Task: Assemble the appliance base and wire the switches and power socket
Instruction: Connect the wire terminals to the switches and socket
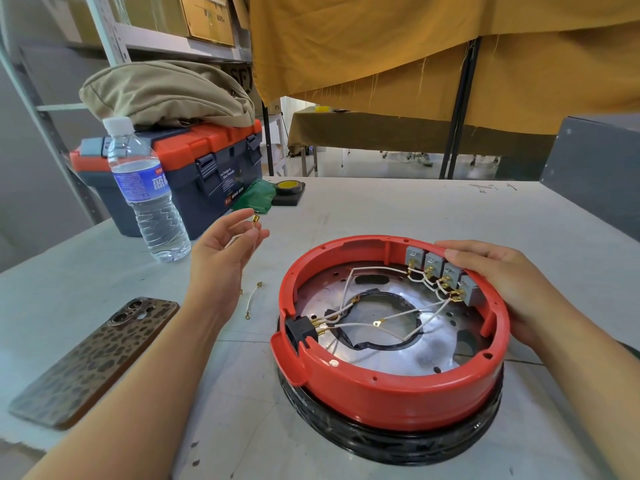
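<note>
My left hand (221,244) is raised palm-up above the table (398,209), fingertips pinching a short white wire (255,225) by its brass terminal. My right hand (498,282) is curled over the far-right rim of the red base (398,389), gripping it beside four grey switches (441,271). The base sits near the table's front edge on a black ring (381,441); one black power socket (301,329) sits at its left wall. One loose wire (252,299) lies between the hands. Open table behind the base. At the left edge: one phone (93,358), one water bottle (145,192), one toolbox (194,168).
</note>
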